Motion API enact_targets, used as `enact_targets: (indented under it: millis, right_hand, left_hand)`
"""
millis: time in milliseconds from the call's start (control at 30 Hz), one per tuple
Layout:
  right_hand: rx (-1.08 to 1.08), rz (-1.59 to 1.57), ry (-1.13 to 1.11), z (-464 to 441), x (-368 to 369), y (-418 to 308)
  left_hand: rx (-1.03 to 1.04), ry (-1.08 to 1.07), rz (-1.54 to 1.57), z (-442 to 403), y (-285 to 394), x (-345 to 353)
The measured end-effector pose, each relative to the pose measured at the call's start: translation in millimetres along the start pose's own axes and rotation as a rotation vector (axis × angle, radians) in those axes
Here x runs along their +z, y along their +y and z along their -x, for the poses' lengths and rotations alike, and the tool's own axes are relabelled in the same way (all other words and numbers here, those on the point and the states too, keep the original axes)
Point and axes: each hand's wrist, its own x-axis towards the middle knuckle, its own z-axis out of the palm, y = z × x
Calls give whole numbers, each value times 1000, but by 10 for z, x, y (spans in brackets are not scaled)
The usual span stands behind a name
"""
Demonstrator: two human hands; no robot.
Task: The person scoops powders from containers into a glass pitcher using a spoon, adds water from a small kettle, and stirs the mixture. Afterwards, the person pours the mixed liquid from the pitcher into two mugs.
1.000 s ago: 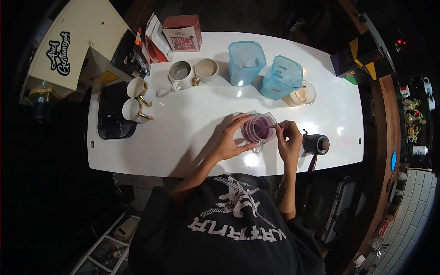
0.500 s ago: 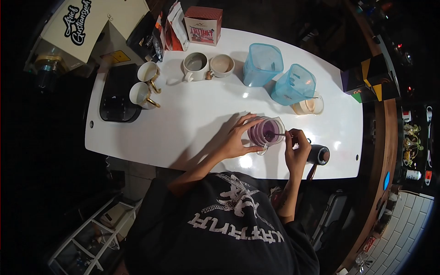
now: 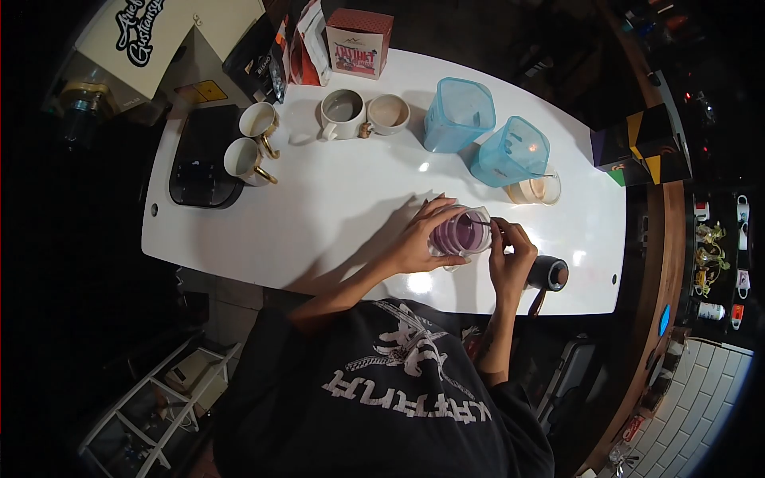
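Observation:
My left hand [image 3: 416, 245] wraps around the left side of a clear glass jug [image 3: 451, 244] that holds a purple liquid. The jug sits at the front middle of the white table. Between the fingertips of my right hand [image 3: 512, 256] is the thin dark handle of a spoon [image 3: 479, 222], which slants down into the jug; its bowl is hidden in the liquid. Just right of my right wrist lies a black cylindrical object with a brown end [image 3: 548, 273].
Two blue translucent containers [image 3: 460, 115] stand behind the jug, with a glass of beige contents [image 3: 532, 190] beside the nearer one. Several cups, including a grey-white mug [image 3: 343, 115], are to the left. A black scale [image 3: 205, 159] and a red box [image 3: 358, 45] sit farther off.
The spoon's handle has shifted slightly up and left inside the jug, and my right hand has moved a little with it. My left hand keeps its hold; the view has shifted slightly.

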Motion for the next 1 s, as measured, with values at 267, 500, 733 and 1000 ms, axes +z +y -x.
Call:
enact_targets:
  millis: [267, 500, 733, 1000]
  right_hand:
    - [-12, -13, -106, 57, 64, -16]
    - [-136, 27, -276, 77, -135, -112]
    - [-49, 150, -247, 89, -210, -76]
    - [-61, 89, -84, 97, -216, -117]
  left_hand:
    - [13, 18, 4, -102, -82, 75]
    - [-3, 7, -8, -123, -71, 68]
    - [7, 6, 39, -72, -28, 74]
    - [69, -12, -4, -104, -12, 59]
